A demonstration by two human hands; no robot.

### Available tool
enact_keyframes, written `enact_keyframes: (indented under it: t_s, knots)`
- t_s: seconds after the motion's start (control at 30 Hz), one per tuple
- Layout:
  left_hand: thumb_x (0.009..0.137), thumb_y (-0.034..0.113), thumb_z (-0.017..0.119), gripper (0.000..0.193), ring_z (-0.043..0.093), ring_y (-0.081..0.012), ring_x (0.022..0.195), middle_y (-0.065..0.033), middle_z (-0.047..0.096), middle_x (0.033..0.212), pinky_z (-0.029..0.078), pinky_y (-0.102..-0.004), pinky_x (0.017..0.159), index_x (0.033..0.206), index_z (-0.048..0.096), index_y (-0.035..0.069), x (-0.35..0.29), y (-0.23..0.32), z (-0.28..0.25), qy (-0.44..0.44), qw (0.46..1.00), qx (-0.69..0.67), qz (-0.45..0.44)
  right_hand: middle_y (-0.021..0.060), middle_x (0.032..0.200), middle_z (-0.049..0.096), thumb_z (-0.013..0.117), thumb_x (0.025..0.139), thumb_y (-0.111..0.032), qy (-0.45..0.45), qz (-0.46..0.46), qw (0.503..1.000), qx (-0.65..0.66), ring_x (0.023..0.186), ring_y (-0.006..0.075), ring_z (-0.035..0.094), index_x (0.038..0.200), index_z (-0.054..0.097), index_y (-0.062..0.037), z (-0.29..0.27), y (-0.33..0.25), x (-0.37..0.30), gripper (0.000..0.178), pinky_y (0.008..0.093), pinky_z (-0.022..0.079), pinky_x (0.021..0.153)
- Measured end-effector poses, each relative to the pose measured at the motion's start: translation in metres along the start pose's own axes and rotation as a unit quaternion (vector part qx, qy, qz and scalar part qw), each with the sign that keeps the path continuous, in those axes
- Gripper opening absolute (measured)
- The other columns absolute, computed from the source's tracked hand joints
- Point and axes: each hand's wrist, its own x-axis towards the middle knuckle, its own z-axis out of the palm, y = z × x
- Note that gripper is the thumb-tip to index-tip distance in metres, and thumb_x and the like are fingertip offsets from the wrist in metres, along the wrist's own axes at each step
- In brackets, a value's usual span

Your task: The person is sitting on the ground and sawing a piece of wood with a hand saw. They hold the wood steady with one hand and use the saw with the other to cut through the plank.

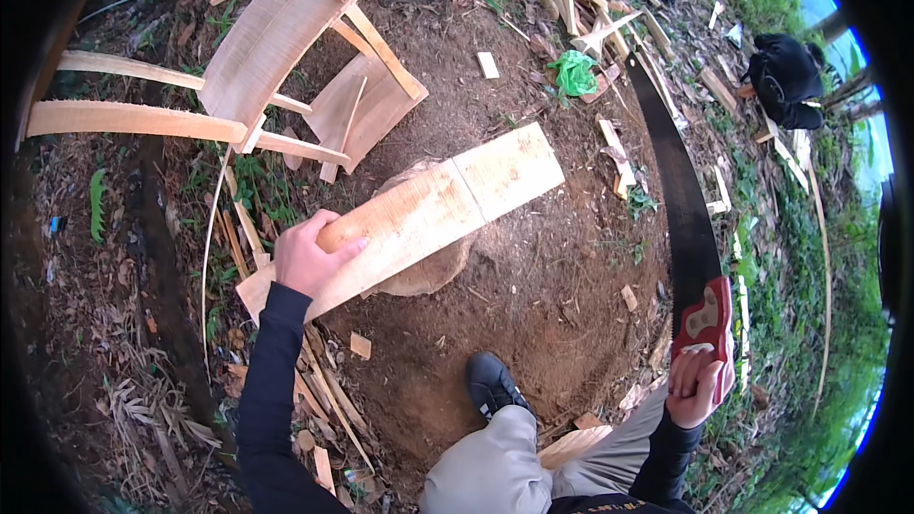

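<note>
A pale wooden plank (409,226) lies slantwise across a tree stump (424,271), both of its ends reaching past the stump. A dark straight line crosses the plank towards its right end. My left hand (309,252) is closed on the plank near its lower left end, thumb on the upper face. Out to the right, my right hand (695,385) grips the red handle of a handsaw (681,200). The saw's long dark blade points up and away from me, apart from the plank.
A wooden chair frame (271,43) stands at the far left. Wood offcuts (571,0) are heaped at the back, near a green plastic bag (574,73). Another person (785,81) in black is bent down at the far right. My shoe (493,385) rests on bare soil below the stump.
</note>
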Motion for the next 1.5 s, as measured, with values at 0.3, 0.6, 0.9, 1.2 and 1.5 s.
enact_keyframes:
  t_s: [0.3,0.6,0.9,1.2,1.5]
  knots:
    - [0.085,0.033,0.074,0.043,0.056,-0.0299,0.122,-0.0173,0.058,0.124,0.043,-0.0446,0.103,0.114,0.062,0.003,0.001,0.010,0.071,0.276,0.946,-0.011,0.171,0.0016,0.055,0.055,0.064,0.092,-0.036,-0.071,0.034,0.971,-0.227,0.044,0.0126,0.050,0.079,0.064,0.0011,0.069,0.022,-0.014,0.039,0.0296,0.038,0.045]
    - [0.100,0.030,0.050,0.053,0.030,-0.0375,0.148,-0.0162,0.041,0.154,0.014,-0.0615,0.119,0.148,0.046,0.007,0.029,0.070,0.142,0.246,0.964,0.012,0.097,0.0093,0.051,0.047,0.071,0.086,-0.024,-0.188,-0.036,0.951,-0.242,0.041,0.0283,0.051,0.067,0.058,-0.0049,0.113,0.085,-0.016,0.030,0.0376,0.039,0.045]
    - [0.102,0.037,0.042,0.061,0.019,-0.0370,0.153,-0.0166,0.027,0.163,0.008,-0.0610,0.120,0.155,0.035,0.008,0.029,0.062,0.139,0.200,0.972,0.071,0.104,0.0084,0.050,0.046,0.073,0.085,-0.020,-0.193,-0.050,0.957,-0.213,0.039,0.0266,0.049,0.065,0.056,-0.0061,0.112,0.112,-0.021,0.030,0.0362,0.038,0.043]
    - [0.100,0.041,0.044,0.070,0.015,-0.0375,0.153,-0.0192,0.022,0.164,0.007,-0.0605,0.121,0.155,0.029,0.002,0.027,0.066,0.138,0.190,0.971,0.093,0.108,0.0043,0.049,0.045,0.070,0.092,-0.027,-0.188,0.023,0.966,-0.177,0.041,0.0169,0.049,0.068,0.056,-0.0049,0.126,0.109,-0.010,0.036,0.0329,0.038,0.045]
    - [0.097,0.048,0.049,0.076,0.017,-0.0375,0.153,-0.0215,0.025,0.162,0.009,-0.0597,0.121,0.155,0.030,0.001,0.023,0.069,0.132,0.193,0.972,0.081,0.106,0.0006,0.051,0.046,0.070,0.092,-0.018,-0.187,0.103,0.967,-0.140,0.046,0.0080,0.044,0.069,0.057,-0.0023,0.145,0.107,-0.010,0.031,0.0281,0.036,0.046]
